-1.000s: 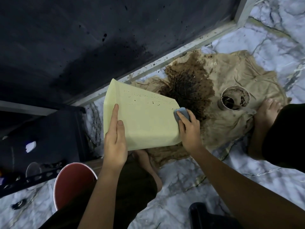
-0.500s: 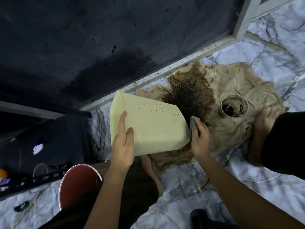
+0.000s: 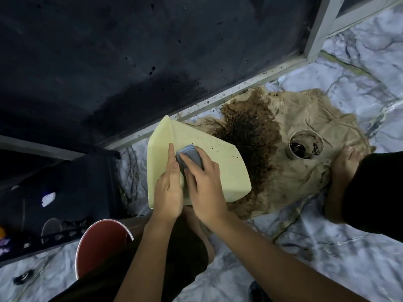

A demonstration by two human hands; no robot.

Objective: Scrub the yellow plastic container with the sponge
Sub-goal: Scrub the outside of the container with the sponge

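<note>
We see the yellow container (image 3: 209, 171) held tilted above the marble floor (image 3: 327, 247), its broad pale wall facing up and peppered with small dark specks toward the upper right. Its lower right corner hangs over a stained cloth (image 3: 305, 131).

Left hand (image 3: 169, 190): it lies along the left part of the container wall, index finger extended straight up the surface, the other fingers curled at the lower edge. We judge it to be gripping the container; the thumb is hidden, so the exact hold underneath cannot be told.

Right hand (image 3: 204, 182): it rests on the same wall, just beside the left hand and touching it. Fingers are bent over a grey-blue sponge (image 3: 188, 156) and press it flat against the yellow surface. The sponge sits in the upper left part of the wall, just right of the left index finger.

Surroundings: the cloth is tan with a large dark brown wet patch. A round cup (image 3: 305, 146) with dark residue inside stands on it, well apart from the container. A bare foot (image 3: 344, 164) rests on the cloth's right edge. A red bucket (image 3: 102, 247) sits at lower left, near a dark rack (image 3: 54, 192).

No brand, label or legible writing is visible on any item.
</note>
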